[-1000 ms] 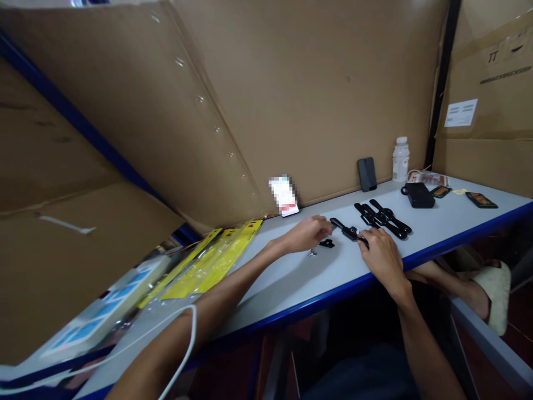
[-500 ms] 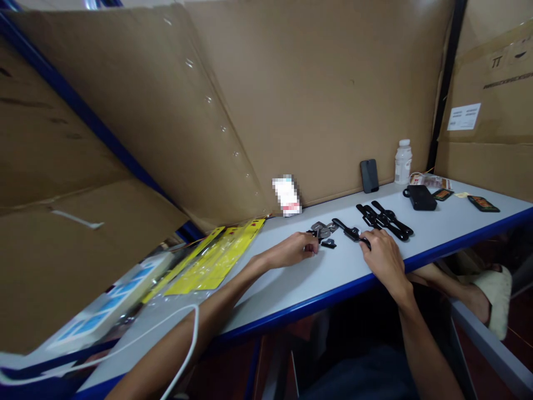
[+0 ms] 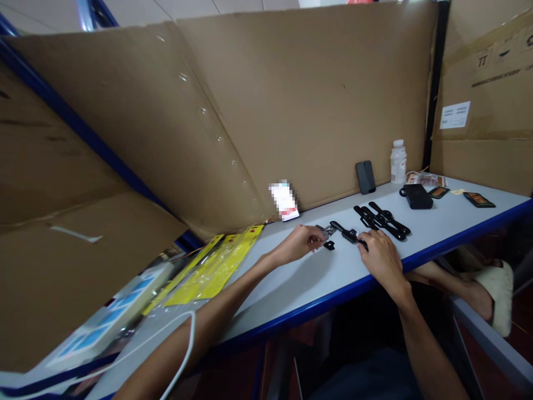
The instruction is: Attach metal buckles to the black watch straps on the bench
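My right hand (image 3: 380,253) is closed around one handle of a black spokeshave (image 3: 347,234), which lies at a slant on the table. The tool's other handle points away to the left. My left hand (image 3: 308,240) has its fingers curled together at a small pile of grey metal blades (image 3: 331,229), covering part of it. What the fingertips pinch is too small to make out. Just in front of the pile lies a small black metal piece (image 3: 329,245). Several more black spokeshaves (image 3: 385,219) lie side by side beyond my right hand.
Yellow cards in clear plastic (image 3: 216,272) and a white-and-blue box (image 3: 112,316) lie on the left. A lit phone (image 3: 284,201), a dark phone (image 3: 365,178), a bottle (image 3: 398,162) and a black case (image 3: 417,196) stand along the back. A white cable (image 3: 189,344) crosses my left forearm.
My left hand has shifted slightly right, over the blades, and now hides more of them. My right hand keeps its hold on the spokeshave. The head view has tilted up a little.
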Available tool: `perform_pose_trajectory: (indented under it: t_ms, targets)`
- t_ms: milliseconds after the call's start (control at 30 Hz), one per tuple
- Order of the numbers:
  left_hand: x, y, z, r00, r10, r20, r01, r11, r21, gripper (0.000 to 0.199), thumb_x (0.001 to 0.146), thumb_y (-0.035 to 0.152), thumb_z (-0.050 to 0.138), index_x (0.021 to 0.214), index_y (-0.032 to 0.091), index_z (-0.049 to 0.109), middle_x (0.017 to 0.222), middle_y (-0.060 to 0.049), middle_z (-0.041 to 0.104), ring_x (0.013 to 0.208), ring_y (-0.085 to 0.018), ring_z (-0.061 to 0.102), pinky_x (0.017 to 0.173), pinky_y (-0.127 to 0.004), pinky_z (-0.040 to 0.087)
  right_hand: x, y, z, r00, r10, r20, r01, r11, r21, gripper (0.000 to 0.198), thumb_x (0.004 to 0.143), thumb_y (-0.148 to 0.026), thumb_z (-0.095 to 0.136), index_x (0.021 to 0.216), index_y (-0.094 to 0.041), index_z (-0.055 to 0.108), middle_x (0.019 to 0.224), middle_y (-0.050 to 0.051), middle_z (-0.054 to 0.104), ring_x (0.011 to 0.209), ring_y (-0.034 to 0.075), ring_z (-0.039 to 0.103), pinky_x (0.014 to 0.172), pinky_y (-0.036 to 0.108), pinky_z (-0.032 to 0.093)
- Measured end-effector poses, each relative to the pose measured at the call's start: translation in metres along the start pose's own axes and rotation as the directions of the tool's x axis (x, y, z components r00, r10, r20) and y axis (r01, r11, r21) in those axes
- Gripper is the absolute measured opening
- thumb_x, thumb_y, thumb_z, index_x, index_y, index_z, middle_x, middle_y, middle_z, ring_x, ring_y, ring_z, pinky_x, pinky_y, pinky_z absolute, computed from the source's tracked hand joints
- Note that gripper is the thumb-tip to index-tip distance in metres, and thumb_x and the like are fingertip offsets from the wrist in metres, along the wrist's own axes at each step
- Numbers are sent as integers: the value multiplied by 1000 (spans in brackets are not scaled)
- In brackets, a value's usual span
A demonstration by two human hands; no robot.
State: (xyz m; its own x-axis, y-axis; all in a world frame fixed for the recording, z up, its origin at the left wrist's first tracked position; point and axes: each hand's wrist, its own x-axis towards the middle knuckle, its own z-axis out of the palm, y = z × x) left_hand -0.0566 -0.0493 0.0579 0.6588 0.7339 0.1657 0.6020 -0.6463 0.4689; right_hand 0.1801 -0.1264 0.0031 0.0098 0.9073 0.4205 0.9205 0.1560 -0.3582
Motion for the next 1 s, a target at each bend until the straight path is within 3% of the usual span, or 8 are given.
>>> perform_pose_trajectory:
  t_ms: [133, 233, 367, 600, 833, 1000]
  targets:
    - [32, 12, 12, 998, -2, -62, -7, 989, -147, 11, 86, 18, 63, 85, 13, 73, 73, -2, 71, 60, -11, 61, 61, -23, 47, 1, 1, 0, 1000, -4, 6, 4, 1000, 3, 26, 100, -22, 53, 114, -21, 75, 115, 10, 74, 111, 25, 61, 95, 35, 43]
    - [55, 17, 25, 990, 14, -143, -31, 992, -121, 9, 84, 18, 67, 83, 13, 74, 81, -3, 72, 62, -11, 60, 62, -23, 47, 1, 0, -1, 1000, 1, 17, -1, 1000, 2, 25, 99, -22, 54, 114, -21, 74, 115, 9, 74, 112, 25, 61, 95, 34, 42]
    - [74, 17, 40, 984, 11, -179, -21, 998, -56, 7, 85, 16, 69, 82, 14, 74, 73, -1, 70, 65, -12, 59, 67, -25, 46, 1, 0, -1, 1000, -2, 13, 2, 1000, -4, 25, 100, -22, 53, 114, -20, 74, 113, 9, 74, 112, 25, 60, 95, 34, 42]
    - [77, 15, 54, 985, 15, -170, -10, 1000, 27, 9, 86, 10, 66, 84, 14, 74, 79, -2, 72, 71, -14, 60, 71, -27, 44, 0, 0, -2, 1000, 2, 22, -2, 1000, -9, 25, 99, -21, 54, 114, -19, 74, 113, 8, 73, 112, 25, 60, 96, 35, 42]
    - [80, 21, 61, 974, 161, -157, -128, 971, 202, 14, 86, 6, 60, 84, 16, 70, 87, -4, 70, 80, -17, 62, 76, -27, 46, 1, 1, 0, 999, 2, 43, -1, 1000, -15, 31, 99, -15, 50, 119, -19, 73, 118, 9, 73, 114, 24, 58, 96, 34, 40]
    - [83, 23, 59, 979, 184, -86, -163, 964, 210, 15, 86, 7, 59, 83, 16, 70, 82, -2, 67, 74, -16, 59, 71, -26, 44, 2, 3, 0, 998, 4, 60, -5, 1000, 7, 36, 98, -11, 48, 122, -21, 72, 120, 8, 74, 115, 23, 59, 96, 32, 40]
